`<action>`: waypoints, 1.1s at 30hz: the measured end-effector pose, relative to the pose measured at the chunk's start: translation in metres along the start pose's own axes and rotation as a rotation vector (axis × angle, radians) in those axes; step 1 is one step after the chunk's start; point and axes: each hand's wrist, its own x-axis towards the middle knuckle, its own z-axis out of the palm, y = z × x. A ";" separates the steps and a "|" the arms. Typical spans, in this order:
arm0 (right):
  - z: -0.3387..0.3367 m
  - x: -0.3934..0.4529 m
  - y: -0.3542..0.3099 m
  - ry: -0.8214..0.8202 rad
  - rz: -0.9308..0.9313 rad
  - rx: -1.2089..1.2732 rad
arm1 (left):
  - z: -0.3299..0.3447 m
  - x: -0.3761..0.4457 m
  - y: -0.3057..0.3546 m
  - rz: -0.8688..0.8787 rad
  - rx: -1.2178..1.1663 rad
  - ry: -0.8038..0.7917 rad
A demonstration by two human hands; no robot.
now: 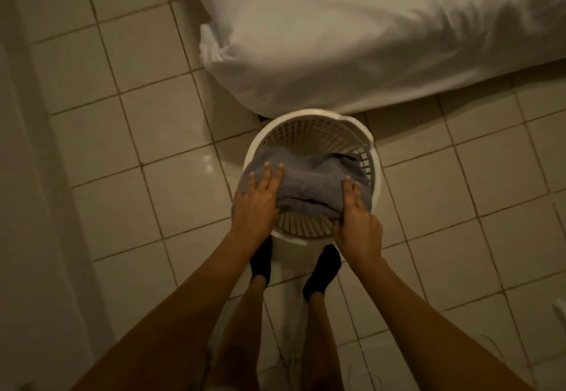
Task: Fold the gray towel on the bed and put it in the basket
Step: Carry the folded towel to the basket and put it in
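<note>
The folded gray towel (309, 181) lies across the mouth of the round white slatted basket (315, 129), which stands on the tiled floor by the corner of the bed (352, 32). My left hand (257, 199) holds the towel's left end, fingers flat on top and thumb hidden beneath. My right hand (356, 213) grips the towel's right end, fingers stretched along its top. The towel's middle sags slightly into the basket, and its left end hangs over the rim.
The bed is covered with a white sheet and fills the upper right. Beige floor tiles (128, 133) surround the basket. My feet in black socks (323, 269) stand just behind the basket. A pale wall or door runs down the left edge.
</note>
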 end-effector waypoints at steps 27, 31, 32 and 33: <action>0.053 0.052 0.011 0.123 0.019 0.553 | 0.051 0.069 0.037 -0.093 -0.776 0.142; 0.068 0.057 0.023 0.125 0.004 0.550 | 0.074 0.075 0.035 -0.096 -0.827 0.149; 0.073 0.058 0.026 0.114 0.001 0.543 | 0.084 0.075 0.034 -0.112 -0.850 0.152; 0.077 0.059 0.028 0.099 -0.008 0.532 | 0.093 0.074 0.032 -0.131 -0.868 0.160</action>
